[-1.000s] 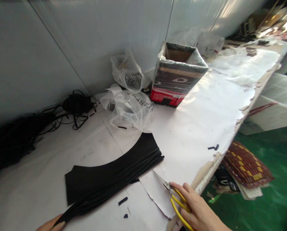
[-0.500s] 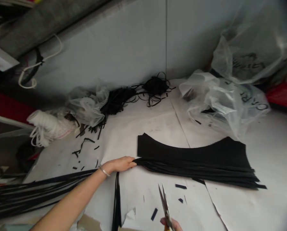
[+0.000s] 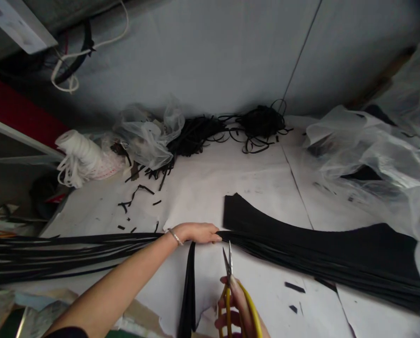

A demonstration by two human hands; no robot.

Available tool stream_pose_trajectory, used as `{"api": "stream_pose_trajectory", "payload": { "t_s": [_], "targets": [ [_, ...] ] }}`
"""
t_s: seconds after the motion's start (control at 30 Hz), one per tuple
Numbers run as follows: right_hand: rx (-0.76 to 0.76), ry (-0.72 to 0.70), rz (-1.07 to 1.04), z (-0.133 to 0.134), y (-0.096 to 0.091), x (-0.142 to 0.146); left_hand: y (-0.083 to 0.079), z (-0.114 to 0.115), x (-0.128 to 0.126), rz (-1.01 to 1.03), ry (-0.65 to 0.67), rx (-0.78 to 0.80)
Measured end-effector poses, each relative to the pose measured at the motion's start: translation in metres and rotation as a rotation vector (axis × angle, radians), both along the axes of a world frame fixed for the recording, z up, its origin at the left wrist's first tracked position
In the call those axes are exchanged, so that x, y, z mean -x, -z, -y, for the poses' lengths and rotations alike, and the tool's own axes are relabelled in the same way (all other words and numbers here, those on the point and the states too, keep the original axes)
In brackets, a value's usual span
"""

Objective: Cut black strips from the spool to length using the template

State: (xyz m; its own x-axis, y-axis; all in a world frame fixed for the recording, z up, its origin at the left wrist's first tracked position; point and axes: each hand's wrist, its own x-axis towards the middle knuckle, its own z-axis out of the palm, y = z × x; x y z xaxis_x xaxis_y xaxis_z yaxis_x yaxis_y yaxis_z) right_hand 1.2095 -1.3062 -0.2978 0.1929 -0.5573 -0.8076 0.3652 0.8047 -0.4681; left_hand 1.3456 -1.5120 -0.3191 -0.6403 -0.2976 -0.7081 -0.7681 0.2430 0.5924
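Note:
My left hand, a bracelet at its wrist, is closed around a bundle of long black strips. Out to the left the strips trail across the table, and a shorter bunch hangs down below the hand. On the right, the bundle runs along the lower edge of a stack of black fabric pieces with a curved top edge. Yellow-handled scissors are in my right hand, fingers through the handles. Their blades are parted, tips just below the bundle by my left fingers.
White paper covers the table. Tangled black strips lie along the wall. A white cord spool and a clear plastic bag stand at the back left. More plastic bags lie at the right. Small black scraps are scattered about.
My right hand has risen with the scissors toward the bundle, bringing the yellow handles into view. My left hand still grips the strips. The view has shifted, so the table things sit elsewhere in it.

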Motion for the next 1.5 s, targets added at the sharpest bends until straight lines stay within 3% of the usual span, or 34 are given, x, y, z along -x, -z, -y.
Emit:
{"api": "stream_pose_trajectory", "payload": {
  "t_s": [0.17,0.63,0.83,1.2,1.5],
  "targets": [
    [-0.117,-0.001,-0.061,0.014,0.000,-0.014,0.001,0.004,-0.003,-0.005,-0.001,-0.082],
    [0.058,-0.027,-0.109,0.033,0.015,-0.024,0.006,0.010,-0.008,-0.055,-0.041,-0.198],
    [0.005,-0.009,-0.076,0.032,0.020,-0.027,0.014,0.012,-0.012,-0.053,-0.079,-0.245],
    [0.005,0.001,-0.078,0.044,0.003,-0.026,0.019,0.015,-0.013,-0.046,-0.123,-0.293],
    [0.116,0.017,-0.131,0.048,0.008,-0.035,0.017,0.016,-0.012,-0.079,-0.057,-0.280]
  ]
}}
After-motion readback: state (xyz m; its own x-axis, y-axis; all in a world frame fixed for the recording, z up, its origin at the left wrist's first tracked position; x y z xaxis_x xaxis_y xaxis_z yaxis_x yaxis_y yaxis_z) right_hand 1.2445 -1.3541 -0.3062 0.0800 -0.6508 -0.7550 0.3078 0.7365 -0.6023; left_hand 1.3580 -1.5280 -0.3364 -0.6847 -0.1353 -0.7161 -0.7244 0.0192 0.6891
